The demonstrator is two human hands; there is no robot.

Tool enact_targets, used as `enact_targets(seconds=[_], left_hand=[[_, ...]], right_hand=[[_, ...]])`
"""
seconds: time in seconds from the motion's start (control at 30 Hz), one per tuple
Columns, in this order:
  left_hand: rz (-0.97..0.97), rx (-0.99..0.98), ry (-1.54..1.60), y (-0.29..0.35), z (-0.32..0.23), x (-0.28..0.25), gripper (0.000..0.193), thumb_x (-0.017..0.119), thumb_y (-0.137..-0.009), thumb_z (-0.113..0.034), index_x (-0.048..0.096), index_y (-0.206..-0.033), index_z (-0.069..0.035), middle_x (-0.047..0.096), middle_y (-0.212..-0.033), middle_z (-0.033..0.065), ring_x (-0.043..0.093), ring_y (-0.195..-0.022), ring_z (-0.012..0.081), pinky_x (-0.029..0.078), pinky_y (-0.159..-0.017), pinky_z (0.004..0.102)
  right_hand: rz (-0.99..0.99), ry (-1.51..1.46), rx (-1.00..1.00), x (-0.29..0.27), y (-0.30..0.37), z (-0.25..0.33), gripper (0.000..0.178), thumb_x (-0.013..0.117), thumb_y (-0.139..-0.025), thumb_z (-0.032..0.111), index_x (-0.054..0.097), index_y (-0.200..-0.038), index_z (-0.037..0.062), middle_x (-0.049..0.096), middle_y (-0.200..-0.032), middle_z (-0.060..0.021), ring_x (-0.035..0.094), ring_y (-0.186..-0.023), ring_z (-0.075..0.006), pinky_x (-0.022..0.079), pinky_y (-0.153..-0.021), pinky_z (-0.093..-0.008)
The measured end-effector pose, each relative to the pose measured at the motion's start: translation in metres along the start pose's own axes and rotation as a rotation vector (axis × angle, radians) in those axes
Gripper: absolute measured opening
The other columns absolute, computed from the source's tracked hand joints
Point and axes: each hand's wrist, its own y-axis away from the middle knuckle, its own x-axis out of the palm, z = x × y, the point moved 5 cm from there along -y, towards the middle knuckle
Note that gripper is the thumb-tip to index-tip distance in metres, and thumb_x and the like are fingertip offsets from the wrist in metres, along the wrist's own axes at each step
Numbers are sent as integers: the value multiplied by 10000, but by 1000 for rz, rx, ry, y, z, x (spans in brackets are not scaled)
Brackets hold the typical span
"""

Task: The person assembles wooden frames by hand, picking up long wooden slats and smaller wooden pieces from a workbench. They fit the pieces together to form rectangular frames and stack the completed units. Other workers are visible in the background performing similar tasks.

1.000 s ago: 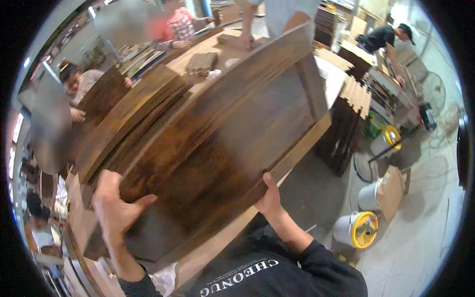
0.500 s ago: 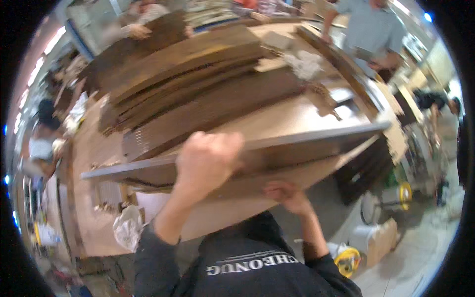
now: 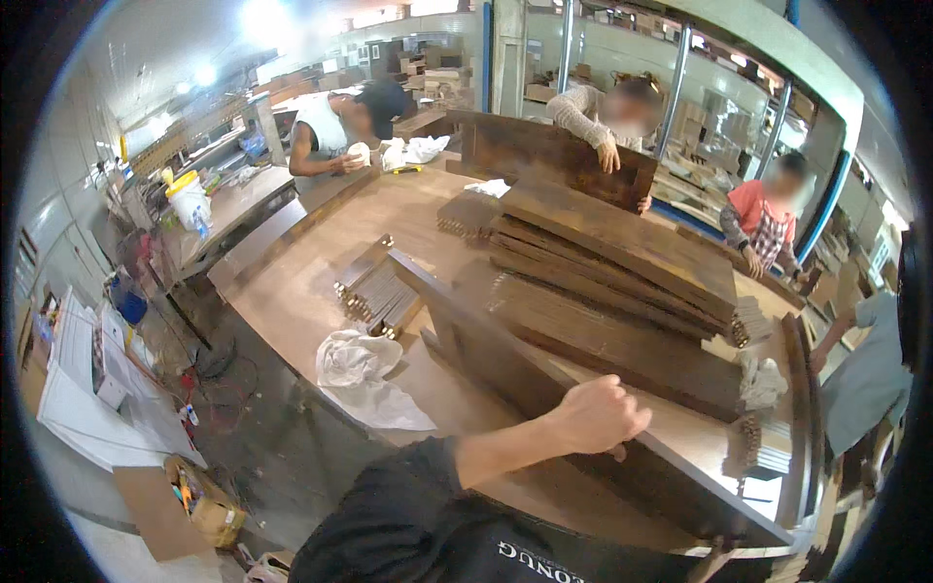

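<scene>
A long dark-stained wooden panel [image 3: 486, 355] stands on its edge across the near part of the light wooden workbench [image 3: 301, 282]. It runs from the middle of the bench toward the lower right corner. My left hand [image 3: 600, 415] is closed over the panel's upper edge near its middle, with the dark-sleeved forearm reaching in from below. My right hand does not show. Just behind the panel lies a stack of dark boards [image 3: 622, 253].
A crumpled white cloth [image 3: 362, 374] and a bundle of thin slats [image 3: 377, 290] lie left of the panel. Three people work along the bench's far side, one holding another dark panel [image 3: 544, 155]. A white bucket [image 3: 188, 201] stands at left, a cardboard box [image 3: 199, 500] on the floor.
The panel, held up flat and tilted in both hands before, now stands on edge on the bench. Only my left hand remains visible on it. My view has swung left.
</scene>
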Motion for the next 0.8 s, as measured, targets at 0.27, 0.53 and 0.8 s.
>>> enact_targets(seconds=[0.27,0.53,0.8], left_hand=[[-82,-36,96,-12,-8,-67,580,637,-607,-622,496,-733,-73,585,-611,78,609,-625,287,462,-597,349],[202,-141,-81,-47,-74,15,335,621,-780,-406,514,-782,-88,589,-596,100,602,-589,265,457,-658,392],[237,-196,82,-78,-64,-34,424,756,-647,-423,627,-914,-119,653,-817,143,628,-809,337,494,-723,415]], right_hand=[[-106,265,-166,-44,-17,80,668,680,-748,132,354,-1303,-50,466,-1200,-219,476,-956,-318,401,-821,-453],[68,-32,-123,-31,-41,3,752,734,-700,120,327,-1326,27,423,-1229,-131,411,-1099,-260,344,-958,-376],[-12,7,-279,-48,-57,33,720,755,-654,169,445,-1293,50,468,-1261,-102,408,-1190,-239,318,-1005,-385]])
